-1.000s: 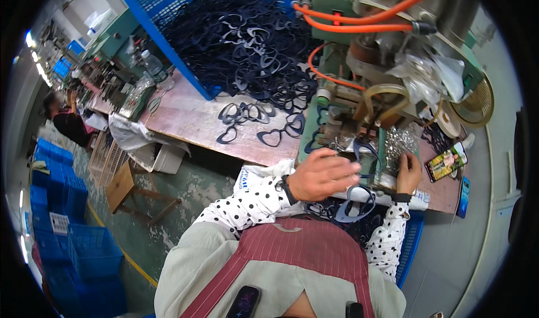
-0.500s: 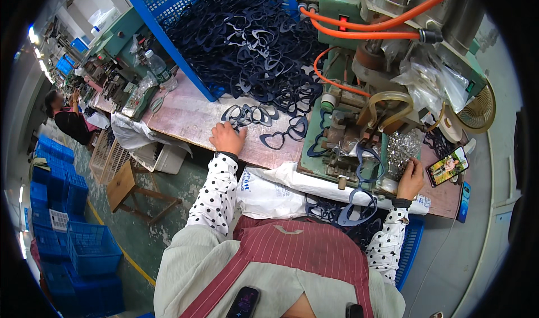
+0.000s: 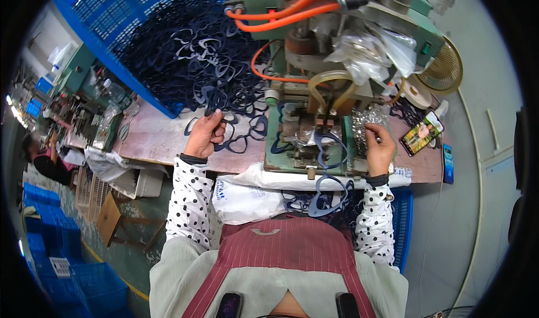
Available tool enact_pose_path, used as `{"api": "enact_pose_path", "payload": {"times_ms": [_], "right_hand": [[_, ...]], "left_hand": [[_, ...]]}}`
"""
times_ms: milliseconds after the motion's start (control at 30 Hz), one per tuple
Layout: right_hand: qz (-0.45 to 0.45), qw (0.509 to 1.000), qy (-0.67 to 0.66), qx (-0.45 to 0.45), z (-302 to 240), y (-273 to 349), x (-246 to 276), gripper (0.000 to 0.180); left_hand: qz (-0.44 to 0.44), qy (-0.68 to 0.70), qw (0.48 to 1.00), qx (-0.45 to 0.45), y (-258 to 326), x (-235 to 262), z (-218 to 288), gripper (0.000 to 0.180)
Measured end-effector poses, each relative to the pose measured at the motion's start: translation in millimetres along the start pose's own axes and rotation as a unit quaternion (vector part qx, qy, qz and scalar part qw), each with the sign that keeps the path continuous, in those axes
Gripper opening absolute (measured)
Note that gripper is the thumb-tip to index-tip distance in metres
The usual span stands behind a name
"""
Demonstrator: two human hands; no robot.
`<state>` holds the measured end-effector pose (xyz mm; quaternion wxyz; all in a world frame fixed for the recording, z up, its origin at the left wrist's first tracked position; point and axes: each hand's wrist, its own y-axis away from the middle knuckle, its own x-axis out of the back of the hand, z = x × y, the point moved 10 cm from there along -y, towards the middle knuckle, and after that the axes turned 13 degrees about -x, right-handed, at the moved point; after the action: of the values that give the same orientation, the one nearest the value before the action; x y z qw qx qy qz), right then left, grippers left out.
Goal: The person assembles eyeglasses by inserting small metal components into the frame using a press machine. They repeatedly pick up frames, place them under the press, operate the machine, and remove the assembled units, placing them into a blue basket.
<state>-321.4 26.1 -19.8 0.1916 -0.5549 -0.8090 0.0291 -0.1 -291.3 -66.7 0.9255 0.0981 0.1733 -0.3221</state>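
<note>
1. Left hand is curled shut around a dark blue eyeglass frame, pinching it where it lies on the pinkish worktable, at the near edge of the loose frames.
2. Right hand rests at the right end of the green machine, fingers bent over a heap of small silvery metal parts; whether it grips any of them cannot be told.
3. Behind the left hand, a large pile of dark frames spills out of a tipped blue plastic crate onto the table, crowding the space just beyond that hand.
4. Another dark frame sits on the machine's bed between the two hands, and more frames hang below its front edge.
5. Orange hoses loop over the machine's top; crumpled clear plastic lies against its right side.
6. White bag with blue print lies along the table's near edge, just under the machine.
7. Phone with a lit, colourful screen lies on the table right of the right hand, near a brass-coloured fan.
8. Stacked blue crates stand on the floor at lower left.
</note>
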Motion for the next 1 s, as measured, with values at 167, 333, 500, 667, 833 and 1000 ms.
{"api": "enact_pose_path", "payload": {"times_ms": [167, 333, 500, 667, 833, 1000], "right_hand": [[-0.142, 0.981, -0.121, -0.05, -67, 28, -35, 0.016], [-0.185, 0.97, -0.129, -0.088, -70, 36, -58, 0.028], [-0.179, 0.973, -0.086, -0.118, -81, 35, -65, 0.045], [-0.195, 0.959, -0.166, -0.122, -86, 34, -76, 0.051], [-0.174, 0.961, -0.188, -0.109, -76, 36, -77, 0.05], [-0.183, 0.964, -0.164, -0.1, -74, 35, -77, 0.051]], "left_hand": [[-0.07, 0.07, 0.995, -0.003, 4, -57, 11, 0.019], [-0.023, 0.061, 0.997, -0.046, 8, -71, 3, 0.02], [0.031, -0.019, 0.993, -0.111, 16, -66, 1, 0.019], [0.063, 0.006, 0.986, -0.152, 16, -66, 13, 0.018], [0.075, 0.046, 0.977, -0.193, 34, -75, 10, 0.02], [0.0, 0.045, 0.982, -0.185, 75, -115, 18, 0.02]]}}
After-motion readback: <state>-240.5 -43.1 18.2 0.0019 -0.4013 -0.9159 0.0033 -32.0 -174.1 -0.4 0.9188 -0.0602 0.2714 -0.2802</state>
